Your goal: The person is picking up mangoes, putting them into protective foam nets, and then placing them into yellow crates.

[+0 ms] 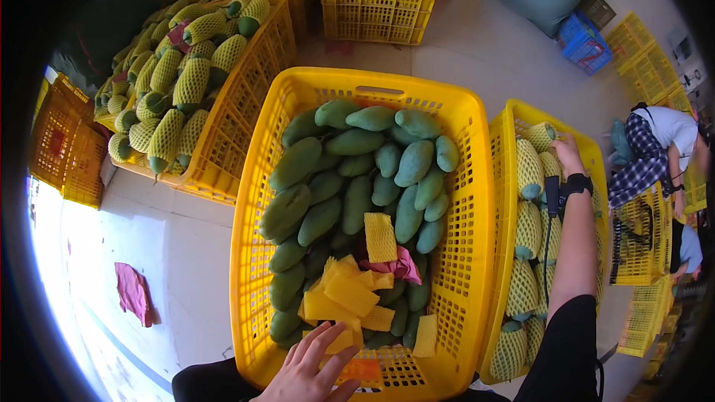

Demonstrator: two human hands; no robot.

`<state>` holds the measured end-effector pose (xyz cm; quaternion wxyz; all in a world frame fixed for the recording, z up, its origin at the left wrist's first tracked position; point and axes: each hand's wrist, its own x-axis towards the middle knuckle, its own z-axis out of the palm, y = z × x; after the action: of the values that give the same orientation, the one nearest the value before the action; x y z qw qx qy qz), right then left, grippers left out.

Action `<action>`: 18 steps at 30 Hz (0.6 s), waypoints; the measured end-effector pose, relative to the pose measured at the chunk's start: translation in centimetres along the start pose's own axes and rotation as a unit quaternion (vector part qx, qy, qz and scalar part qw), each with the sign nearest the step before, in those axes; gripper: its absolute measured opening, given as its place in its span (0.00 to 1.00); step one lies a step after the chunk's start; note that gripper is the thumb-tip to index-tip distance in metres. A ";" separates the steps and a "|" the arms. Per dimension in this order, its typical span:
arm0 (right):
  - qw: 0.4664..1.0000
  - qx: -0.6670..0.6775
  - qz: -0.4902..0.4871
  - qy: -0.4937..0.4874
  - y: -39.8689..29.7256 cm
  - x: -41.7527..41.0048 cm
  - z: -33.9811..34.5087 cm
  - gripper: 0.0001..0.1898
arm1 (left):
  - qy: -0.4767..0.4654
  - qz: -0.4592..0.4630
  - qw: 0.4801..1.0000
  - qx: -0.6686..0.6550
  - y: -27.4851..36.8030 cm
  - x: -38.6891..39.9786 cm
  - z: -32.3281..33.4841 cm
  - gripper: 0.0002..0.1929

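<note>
A large yellow plastic crate (485,223) of green mangoes (295,163) stands before me. Flat yellow foam net sleeves (349,293) lie in a pile on the mangoes, with a crumpled pink paper (406,266) beside them. Over the crate's near end, fingers spread, my left hand (315,365) is close to the lowest sleeves and holds nothing. To the right, a narrower yellow crate (494,312) holds mangoes in foam nets. My right hand (568,155) is at its far end, fingers on a netted mango (540,137); a black band circles that wrist.
Another crate (234,117) heaped with netted mangoes stands at the upper left, and a smaller full crate (373,11) at the top. Pink paper (133,294) lies on the floor at left. A blue basket (582,42) is at upper right; a person (648,148) bends among crates at far right.
</note>
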<state>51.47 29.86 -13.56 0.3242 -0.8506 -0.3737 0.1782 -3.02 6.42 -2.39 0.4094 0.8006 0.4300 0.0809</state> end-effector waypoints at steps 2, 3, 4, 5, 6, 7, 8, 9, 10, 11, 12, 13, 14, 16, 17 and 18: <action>1.000 -0.021 -0.013 -0.001 1.3 1.3 0.2 0.27 | 0.026 -0.010 0.999 -0.019 -0.2 0.5 0.2 0.22; 0.999 -0.040 -0.026 -0.005 1.5 1.4 0.6 0.28 | 0.024 -0.013 0.999 -0.017 -0.5 0.7 0.4 0.22; 0.999 -0.038 -0.025 -0.010 0.8 0.9 0.9 0.28 | 0.023 -0.020 0.999 -0.015 -0.8 0.5 0.6 0.21; 0.998 0.036 -0.015 -0.052 0.0 0.4 1.2 0.30 | 0.022 -0.027 0.999 -0.014 -1.1 0.5 0.7 0.21; 0.990 0.108 -0.005 -0.089 -0.3 0.1 0.9 0.33 | 0.020 -0.028 0.999 -0.016 -1.3 0.6 0.8 0.21; 0.990 0.106 -0.003 -0.089 0.5 0.6 0.8 0.33 | 0.011 -0.033 0.999 -0.011 -1.4 0.6 0.9 0.21; 0.994 0.038 -0.050 -0.094 1.5 1.3 0.6 0.32 | 0.002 -0.038 0.999 -0.007 -1.5 0.7 1.1 0.20; 0.990 -0.028 -0.096 -0.098 1.7 1.4 0.6 0.32 | -0.001 -0.039 0.999 -0.007 -1.4 0.9 1.3 0.20; 0.990 -0.028 -0.093 -0.098 1.8 1.5 0.5 0.32 | -0.001 -0.039 0.999 0.000 -1.4 1.1 1.4 0.20; 0.978 -0.094 -0.140 -0.120 1.8 1.6 0.3 0.32 | -0.001 -0.040 0.999 0.006 -1.4 1.3 1.5 0.20; 0.959 -0.157 -0.186 -0.143 1.3 1.3 0.3 0.32 | -0.003 -0.041 0.999 0.008 -1.3 1.4 1.6 0.20; 0.960 -0.155 -0.184 -0.144 0.6 1.0 0.4 0.32 | -0.003 -0.039 0.999 0.008 -1.2 1.6 1.6 0.20; 0.948 -0.190 -0.215 -0.141 0.0 0.6 0.5 0.30 | -0.003 -0.036 0.999 0.009 -1.1 1.7 1.7 0.20; 0.934 -0.225 -0.243 -0.134 -1.3 -0.4 0.4 0.28 | -0.007 -0.039 0.999 0.015 -1.3 1.8 2.2 0.20; 0.942 -0.195 -0.214 -0.169 -1.8 -0.9 0.5 0.24 | -0.009 -0.043 0.999 0.021 -1.4 1.9 2.4 0.21; 0.947 -0.164 -0.185 -0.203 -2.2 -1.4 0.7 0.21 | -0.011 -0.042 0.999 0.022 -1.5 2.0 2.4 0.21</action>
<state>49.02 30.20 -12.46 0.1242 -0.7539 -0.6063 0.2206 -1.54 6.98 -5.54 0.3993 0.7917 0.4601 0.0456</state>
